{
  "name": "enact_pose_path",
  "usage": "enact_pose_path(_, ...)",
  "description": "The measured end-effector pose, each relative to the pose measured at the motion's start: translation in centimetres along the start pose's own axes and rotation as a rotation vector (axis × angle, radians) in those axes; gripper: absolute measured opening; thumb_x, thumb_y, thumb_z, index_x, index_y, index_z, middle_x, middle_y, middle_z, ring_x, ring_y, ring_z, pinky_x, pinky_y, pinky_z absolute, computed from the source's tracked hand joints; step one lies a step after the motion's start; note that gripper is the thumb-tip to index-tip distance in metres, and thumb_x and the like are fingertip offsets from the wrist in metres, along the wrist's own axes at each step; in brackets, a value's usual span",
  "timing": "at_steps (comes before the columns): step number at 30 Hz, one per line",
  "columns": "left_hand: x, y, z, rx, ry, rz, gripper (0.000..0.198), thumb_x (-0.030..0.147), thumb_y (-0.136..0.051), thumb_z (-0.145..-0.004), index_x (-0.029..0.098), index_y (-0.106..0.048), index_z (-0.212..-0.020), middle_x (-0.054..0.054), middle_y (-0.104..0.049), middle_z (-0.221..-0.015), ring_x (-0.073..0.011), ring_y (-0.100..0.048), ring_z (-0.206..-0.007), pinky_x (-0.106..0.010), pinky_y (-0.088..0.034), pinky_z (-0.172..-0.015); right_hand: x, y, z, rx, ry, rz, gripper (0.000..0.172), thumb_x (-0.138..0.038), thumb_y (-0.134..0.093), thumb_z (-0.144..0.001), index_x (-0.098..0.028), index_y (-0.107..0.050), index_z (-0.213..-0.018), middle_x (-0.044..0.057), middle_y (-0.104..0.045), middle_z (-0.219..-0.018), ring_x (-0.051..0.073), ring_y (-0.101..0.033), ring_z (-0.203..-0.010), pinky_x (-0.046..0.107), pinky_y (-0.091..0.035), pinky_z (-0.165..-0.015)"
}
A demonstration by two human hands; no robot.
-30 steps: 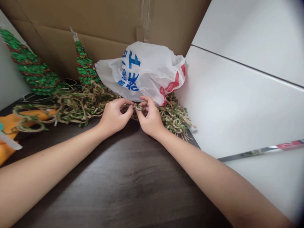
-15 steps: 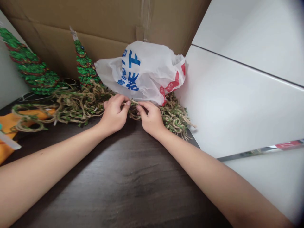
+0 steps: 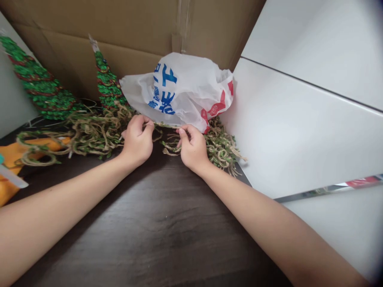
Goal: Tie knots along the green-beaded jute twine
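A length of jute twine with small green leaves runs nearly straight between my two hands. My left hand is closed, pinching its left end between thumb and fingers. The other end is in the closed fingers of my right hand. Beside my left hand spreads a tangled heap of the same leafy twine. Another heap lies just right of my right hand. Behind the stretched twine rests a white plastic bag with blue and red print.
Two small green tinsel Christmas trees stand at the back left. A cardboard panel rises behind. Orange material lies at the left edge on the dark wood-grain table. White tiles fill the right side.
My hands have drawn apart, the left one moving left and the right one slightly right. The twine between them now shows as a longer, straighter stretch.
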State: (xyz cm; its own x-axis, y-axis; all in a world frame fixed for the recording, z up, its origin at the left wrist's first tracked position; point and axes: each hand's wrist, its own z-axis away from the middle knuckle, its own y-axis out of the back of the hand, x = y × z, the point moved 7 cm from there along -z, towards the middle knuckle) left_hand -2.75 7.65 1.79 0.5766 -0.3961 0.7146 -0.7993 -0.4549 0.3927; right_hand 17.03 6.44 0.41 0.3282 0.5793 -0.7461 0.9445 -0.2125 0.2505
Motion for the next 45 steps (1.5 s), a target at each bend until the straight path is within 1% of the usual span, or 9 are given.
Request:
enact_pose_path(5, -0.4, -0.1, -0.3, 0.005, 0.031, 0.019, 0.014, 0.033, -0.056, -0.091, 0.023, -0.060, -0.082, -0.007, -0.070, -0.096, -0.0273, -0.065, -0.097, -0.047, -0.051, -0.097, 0.1, 0.0, 0.0, 0.009, 0.002, 0.020, 0.032, -0.050, -0.050, -0.110, -0.024, -0.063, -0.097, 0.006, -0.074, -0.093, 0.024, -0.072, -0.100, 0.041, -0.058, -0.094)
enact_pose_path(9, 0.6, -0.2, 0.3, -0.036, 0.014, -0.074, 0.014, 0.033, -0.058, -0.093, 0.023, -0.066, -0.087, -0.009, -0.072, -0.101, -0.0348, -0.065, -0.110, -0.057, -0.047, -0.105, 0.0, 0.2, 0.0, 0.063, 0.041, 0.064, 0.031, -0.048, -0.047, -0.111, -0.025, -0.062, -0.098, 0.007, -0.074, -0.094, 0.024, -0.072, -0.097, 0.041, -0.059, -0.094)
enact_pose_path(13, 3.6, 1.0, 2.0, 0.041, -0.214, -0.128, 0.035, 0.034, -0.061, -0.094, 0.025, -0.068, -0.127, -0.014, -0.068, -0.138, -0.0397, -0.057, -0.131, -0.060, -0.039, -0.116, -1.5, 0.1, 0.2, 0.016, 0.173, 0.119, 0.022, -0.036, -0.050, -0.109, -0.025, -0.067, -0.100, 0.008, -0.076, -0.101, 0.024, -0.072, -0.100, 0.042, -0.059, -0.097)
enact_pose_path(17, 6.3, 0.0, 3.7, -0.119, -0.502, -0.150, 0.038, 0.033, -0.062, -0.095, 0.025, -0.068, -0.131, -0.014, -0.068, -0.141, -0.0384, -0.058, -0.133, -0.057, -0.037, -0.117, -2.6, -0.4, 0.6, -0.089, 0.243, 0.129, 0.022, -0.030, -0.050, -0.110, -0.026, -0.070, -0.104, 0.007, -0.075, -0.102, 0.024, -0.071, -0.101, 0.042, -0.059, -0.099)
enact_pose_path(21, 5.2, -0.7, 3.0, -0.157, -0.378, -0.203, 0.031, 0.031, -0.054, -0.102, 0.024, -0.070, -0.128, -0.013, -0.076, -0.125, -0.0359, -0.064, -0.124, -0.057, -0.037, -0.112, -2.9, -0.6, 0.7, -0.118, 0.254, 0.142, 0.025, -0.036, -0.049, -0.112, -0.027, -0.073, -0.110, 0.006, -0.076, -0.106, 0.024, -0.071, -0.106, 0.043, -0.057, -0.103)
enact_pose_path(26, 3.8, -1.1, 1.9, -0.170, -0.299, -0.226, 0.027, 0.032, -0.050, -0.105, 0.027, -0.076, -0.103, -0.009, -0.079, -0.096, -0.0346, -0.067, -0.108, -0.060, -0.038, -0.108, -2.5, -0.5, 0.7, -0.077, 0.188, 0.212, 0.023, -0.038, -0.052, -0.111, -0.026, -0.072, -0.110, 0.008, -0.079, -0.113, 0.027, -0.071, -0.113, 0.047, -0.053, -0.107)
enact_pose_path(31, 2.5, -0.4, 1.3, -0.052, -0.187, -0.188, 0.023, 0.029, -0.051, -0.104, 0.027, -0.073, -0.102, -0.008, -0.078, -0.096, -0.0341, -0.067, -0.105, -0.057, -0.041, -0.103, -2.2, -0.3, 0.8, -0.030, 0.143, 0.287, 0.020, -0.031, -0.052, -0.108, -0.026, -0.070, -0.112, 0.008, -0.079, -0.116, 0.028, -0.070, -0.114, 0.049, -0.046, -0.110)
enact_pose_path(39, 4.1, -0.8, 2.2, -0.152, -0.286, -0.184, 0.027, 0.039, -0.058, -0.102, 0.025, -0.072, -0.120, -0.011, -0.081, -0.119, -0.0368, -0.066, -0.120, -0.056, -0.040, -0.106, -1.9, -0.2, 0.6, -0.042, 0.109, 0.310, 0.021, -0.038, -0.057, -0.110, -0.027, -0.074, -0.109, 0.005, -0.078, -0.107, 0.024, -0.069, -0.098, 0.046, -0.045, -0.102)
enact_pose_path(45, 4.0, -0.8, 1.9, -0.190, -0.274, -0.093, 0.027, 0.038, -0.053, -0.106, 0.025, -0.078, -0.106, -0.006, -0.082, -0.099, -0.0304, -0.074, -0.101, -0.053, -0.046, -0.105, -1.7, -0.4, 0.7, -0.065, 0.091, 0.339, 0.019, -0.032, -0.062, -0.105, -0.028, -0.079, -0.113, 0.005, -0.075, -0.101, 0.026, -0.067, -0.100, 0.048, -0.043, -0.104)
